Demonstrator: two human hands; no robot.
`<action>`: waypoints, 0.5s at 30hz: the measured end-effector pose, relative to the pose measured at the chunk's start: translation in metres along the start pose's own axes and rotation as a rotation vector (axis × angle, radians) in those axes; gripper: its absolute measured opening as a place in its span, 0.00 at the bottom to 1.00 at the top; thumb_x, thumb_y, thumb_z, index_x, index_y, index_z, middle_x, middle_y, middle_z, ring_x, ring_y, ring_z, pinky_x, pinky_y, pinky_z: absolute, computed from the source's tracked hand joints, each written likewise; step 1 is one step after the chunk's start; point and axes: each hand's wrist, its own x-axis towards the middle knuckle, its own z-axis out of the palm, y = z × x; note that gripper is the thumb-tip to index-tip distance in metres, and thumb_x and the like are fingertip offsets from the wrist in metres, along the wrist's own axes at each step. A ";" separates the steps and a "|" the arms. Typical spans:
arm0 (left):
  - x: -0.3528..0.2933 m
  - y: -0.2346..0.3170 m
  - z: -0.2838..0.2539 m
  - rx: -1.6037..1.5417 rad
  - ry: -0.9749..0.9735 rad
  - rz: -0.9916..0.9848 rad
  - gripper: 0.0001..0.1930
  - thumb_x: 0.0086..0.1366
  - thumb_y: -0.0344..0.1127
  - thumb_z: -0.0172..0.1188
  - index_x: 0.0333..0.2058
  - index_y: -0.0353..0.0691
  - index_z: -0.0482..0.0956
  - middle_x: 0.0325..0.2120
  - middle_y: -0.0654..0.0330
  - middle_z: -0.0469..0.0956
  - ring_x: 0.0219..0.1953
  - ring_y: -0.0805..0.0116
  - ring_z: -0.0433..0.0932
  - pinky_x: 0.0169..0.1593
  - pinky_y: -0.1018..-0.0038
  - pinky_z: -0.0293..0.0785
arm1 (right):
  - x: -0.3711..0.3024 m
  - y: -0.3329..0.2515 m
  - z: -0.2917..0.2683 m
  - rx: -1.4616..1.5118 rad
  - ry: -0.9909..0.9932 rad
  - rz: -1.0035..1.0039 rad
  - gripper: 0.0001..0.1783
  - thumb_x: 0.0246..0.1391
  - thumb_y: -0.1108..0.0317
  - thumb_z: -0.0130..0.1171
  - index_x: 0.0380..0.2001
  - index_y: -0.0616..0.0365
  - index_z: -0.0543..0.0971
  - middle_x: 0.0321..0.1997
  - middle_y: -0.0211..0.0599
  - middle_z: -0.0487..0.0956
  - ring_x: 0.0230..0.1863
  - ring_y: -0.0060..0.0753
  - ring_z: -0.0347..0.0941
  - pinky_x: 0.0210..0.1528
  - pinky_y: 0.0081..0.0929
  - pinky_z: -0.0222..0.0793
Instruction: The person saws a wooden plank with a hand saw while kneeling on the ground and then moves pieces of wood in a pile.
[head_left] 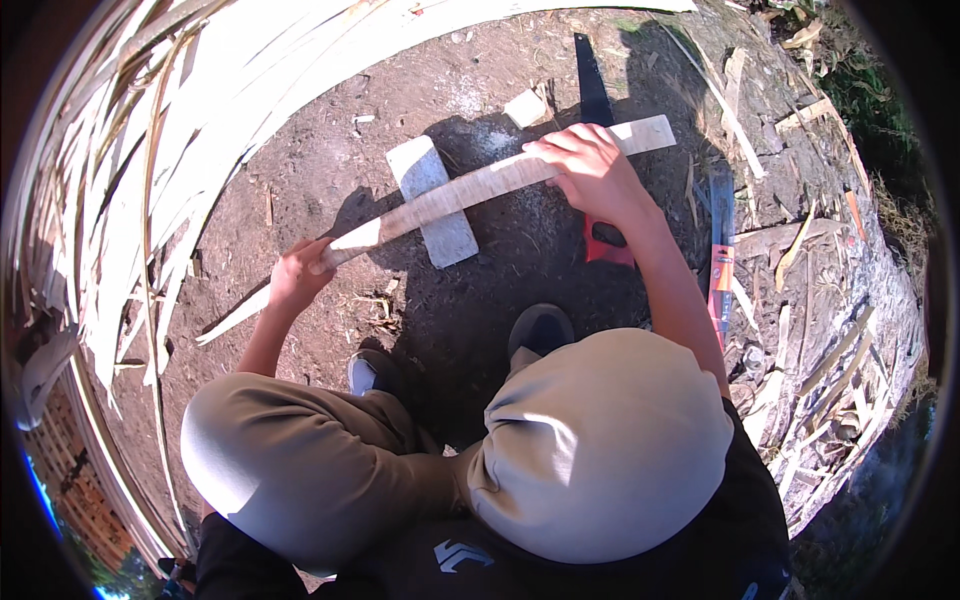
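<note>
A long, flat wooden slat (pixel 460 195) runs slantwise in front of me, its right end farther away than its left. Fingers of my right hand (pixel 595 170) wrap over it near the right end. My left hand (pixel 297 275) is closed around its lower left part. Below the slat's middle lies a pale, worn block (pixel 447 240); I cannot tell whether they touch. A handsaw lies under my right hand, its dark blade (pixel 591 80) beyond the slat and its red handle (pixel 606 247) on the near side. A pale strip (pixel 237 314) shows past my left hand, perhaps part of the slat.
Long pale wood strips (pixel 200 100) are heaped at the left and far side. A wood offcut (pixel 525 108) sits beyond the slat. At the right, a long tool in an orange-labelled sleeve (pixel 721 260) lies beside scattered bark and splinters (pixel 800 370). My shoes rest on bare dirt.
</note>
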 end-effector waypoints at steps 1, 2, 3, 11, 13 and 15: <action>0.000 -0.003 -0.003 0.004 -0.017 -0.007 0.25 0.51 0.31 0.72 0.51 0.45 0.82 0.40 0.56 0.82 0.43 0.54 0.83 0.47 0.62 0.79 | 0.004 0.001 0.000 0.005 -0.010 -0.002 0.27 0.46 0.74 0.66 0.53 0.47 0.80 0.50 0.29 0.80 0.55 0.36 0.73 0.62 0.41 0.64; 0.000 -0.005 -0.005 0.007 -0.034 -0.014 0.26 0.51 0.31 0.72 0.52 0.45 0.81 0.41 0.56 0.82 0.44 0.54 0.82 0.48 0.63 0.78 | 0.006 0.001 0.001 0.009 -0.020 -0.005 0.27 0.46 0.74 0.66 0.53 0.47 0.80 0.50 0.28 0.80 0.55 0.36 0.73 0.62 0.41 0.64; -0.002 -0.005 -0.004 -0.002 -0.039 -0.035 0.27 0.51 0.31 0.72 0.53 0.46 0.81 0.41 0.56 0.81 0.44 0.54 0.82 0.48 0.63 0.78 | 0.005 -0.002 0.002 -0.007 -0.021 0.005 0.28 0.45 0.73 0.68 0.53 0.46 0.79 0.50 0.28 0.80 0.55 0.36 0.73 0.62 0.41 0.64; -0.003 0.000 0.021 -0.076 0.037 -0.017 0.28 0.52 0.28 0.69 0.55 0.47 0.78 0.39 0.55 0.78 0.43 0.51 0.79 0.49 0.59 0.76 | -0.012 -0.006 0.000 0.000 0.050 0.041 0.32 0.45 0.66 0.71 0.58 0.42 0.77 0.57 0.29 0.78 0.61 0.37 0.71 0.69 0.45 0.58; -0.011 -0.008 0.019 -0.028 0.061 -0.010 0.28 0.54 0.28 0.68 0.56 0.46 0.76 0.40 0.54 0.78 0.45 0.49 0.77 0.51 0.58 0.74 | -0.005 -0.018 -0.001 -0.042 0.091 0.064 0.32 0.46 0.66 0.71 0.58 0.42 0.76 0.60 0.28 0.76 0.64 0.36 0.68 0.72 0.48 0.55; -0.013 -0.012 0.023 0.043 0.076 0.022 0.28 0.55 0.27 0.67 0.56 0.44 0.74 0.42 0.53 0.77 0.47 0.48 0.76 0.53 0.56 0.72 | -0.010 -0.023 0.001 -0.019 0.111 0.111 0.33 0.47 0.65 0.71 0.59 0.42 0.76 0.60 0.29 0.75 0.64 0.38 0.68 0.71 0.50 0.53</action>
